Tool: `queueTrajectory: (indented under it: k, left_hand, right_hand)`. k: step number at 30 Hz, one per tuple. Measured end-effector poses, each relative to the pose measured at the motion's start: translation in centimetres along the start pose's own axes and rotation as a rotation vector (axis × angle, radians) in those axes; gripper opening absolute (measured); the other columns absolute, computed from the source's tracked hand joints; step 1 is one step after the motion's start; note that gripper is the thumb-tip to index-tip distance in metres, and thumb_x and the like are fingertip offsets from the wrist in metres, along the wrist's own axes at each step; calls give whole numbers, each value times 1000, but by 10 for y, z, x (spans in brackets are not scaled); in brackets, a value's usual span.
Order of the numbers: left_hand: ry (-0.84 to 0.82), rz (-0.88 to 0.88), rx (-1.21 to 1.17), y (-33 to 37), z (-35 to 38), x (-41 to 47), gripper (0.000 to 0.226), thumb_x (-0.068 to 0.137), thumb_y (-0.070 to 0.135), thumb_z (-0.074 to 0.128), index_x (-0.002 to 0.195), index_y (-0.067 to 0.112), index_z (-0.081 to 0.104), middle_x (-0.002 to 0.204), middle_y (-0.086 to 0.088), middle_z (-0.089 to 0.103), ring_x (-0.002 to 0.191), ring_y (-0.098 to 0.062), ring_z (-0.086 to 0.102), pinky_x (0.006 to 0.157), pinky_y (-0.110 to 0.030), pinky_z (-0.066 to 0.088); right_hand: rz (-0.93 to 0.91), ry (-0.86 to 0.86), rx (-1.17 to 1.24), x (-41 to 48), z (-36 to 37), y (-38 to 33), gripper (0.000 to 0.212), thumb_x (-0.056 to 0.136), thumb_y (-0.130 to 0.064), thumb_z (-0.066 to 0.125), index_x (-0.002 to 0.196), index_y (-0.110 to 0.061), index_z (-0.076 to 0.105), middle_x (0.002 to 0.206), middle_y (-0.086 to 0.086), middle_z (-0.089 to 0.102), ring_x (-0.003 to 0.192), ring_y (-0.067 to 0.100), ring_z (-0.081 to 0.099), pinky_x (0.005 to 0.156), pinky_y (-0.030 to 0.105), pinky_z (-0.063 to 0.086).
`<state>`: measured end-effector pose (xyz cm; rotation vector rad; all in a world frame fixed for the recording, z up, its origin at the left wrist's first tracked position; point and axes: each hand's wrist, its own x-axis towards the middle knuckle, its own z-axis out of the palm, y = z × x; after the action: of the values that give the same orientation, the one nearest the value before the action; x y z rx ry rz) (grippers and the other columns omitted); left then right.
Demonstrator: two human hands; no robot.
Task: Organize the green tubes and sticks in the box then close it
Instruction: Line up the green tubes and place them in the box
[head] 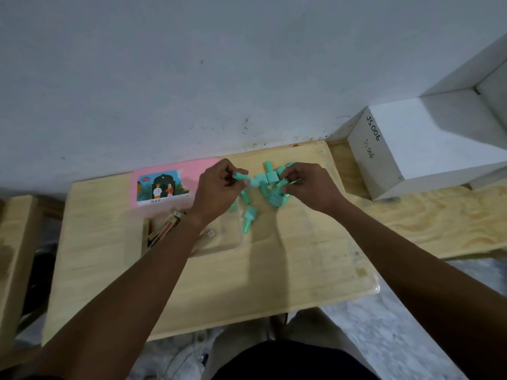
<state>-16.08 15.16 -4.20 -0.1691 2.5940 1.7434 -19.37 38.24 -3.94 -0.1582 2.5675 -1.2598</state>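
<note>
Blocking our view of the box (192,237), the left forearm crosses it. We see left hand (216,187) fingers pinching one green tube (242,177); right hand (308,185) fingers pinch another in the pile (267,185), far on the bench (274,264).

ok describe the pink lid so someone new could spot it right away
On the light wooden table, look to the far edge by the wall, just beyond the left hand. The pink lid lies flat there, the only pink thing, printed with two cartoon figures under an arch.
</note>
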Motion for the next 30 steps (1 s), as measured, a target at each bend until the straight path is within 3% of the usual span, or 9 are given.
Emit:
queueTrajectory:
  k: [2, 4, 7, 10, 14, 18, 24, 30]
  left_hand:
    - [54, 6, -48, 1, -23, -4, 24, 80, 3, 76, 81, 1, 52, 89, -6, 75, 83, -16, 73, 77, -34, 59]
    - [93, -18, -49, -2, -44, -10, 22, 77, 7, 79, 81, 8, 58, 79, -9, 74, 74, -19, 72, 73, -38, 58]
    - [128, -80, -41, -10, -66, -25, 20, 73, 11, 84, 82, 18, 66, 72, -8, 74, 66, -18, 73, 68, -36, 59]
    - [86, -145, -2, -23, -74, -41, 21, 73, 10, 84, 89, 13, 71, 69, -8, 74, 65, -18, 73, 65, -36, 60]
    - [101, -166, 182, -45, -67, -45, 22, 66, 16, 88, 85, 11, 77, 70, -4, 74, 65, -14, 70, 68, -31, 58]
    - [92, -180, 290, -57, -50, -42, 22, 63, 20, 88, 81, 12, 79, 65, 0, 72, 59, -4, 64, 63, -21, 50]
    - [7, -108, 412, -66, -36, -33, 14, 71, 18, 79, 84, 16, 81, 70, -3, 75, 62, -13, 67, 66, -29, 54]
    - [-46, -100, 561, -68, -34, -28, 8, 74, 18, 70, 75, 17, 78, 59, -4, 68, 54, -20, 59, 58, -31, 49]
  right_hand:
    - [-39, -21, 39, 2, 6, -19, 19, 71, -10, 80, 88, -17, 74, 83, -1, 73, 80, 11, 70, 78, 31, 57]
    - [-81, -71, 37, 3, 18, -37, 18, 72, -9, 80, 88, -15, 75, 83, 0, 74, 80, 10, 71, 79, 30, 57]
    - [-104, -126, 44, 1, 42, -55, 16, 73, -7, 79, 88, -13, 76, 83, 3, 75, 80, 13, 71, 79, 28, 57]
    - [-129, -160, 22, -1, 66, -60, 15, 74, -8, 78, 89, -11, 77, 81, 2, 74, 77, 13, 71, 73, 26, 56]
    - [-120, -168, -45, -6, 87, -58, 18, 78, -7, 74, 94, -14, 77, 88, -2, 74, 76, 9, 71, 71, 21, 54]
    - [-232, -194, -218, -6, 99, -57, 22, 81, -6, 71, 101, -13, 76, 95, 1, 74, 79, 12, 67, 76, 23, 52]
    - [-343, -154, -522, 7, 110, -54, 24, 82, -19, 65, 104, -25, 74, 91, 7, 69, 89, 24, 57, 69, 30, 37]
    - [-427, -146, -694, 12, 116, -56, 23, 83, -19, 65, 103, -22, 76, 97, 5, 71, 91, 27, 56, 76, 38, 42]
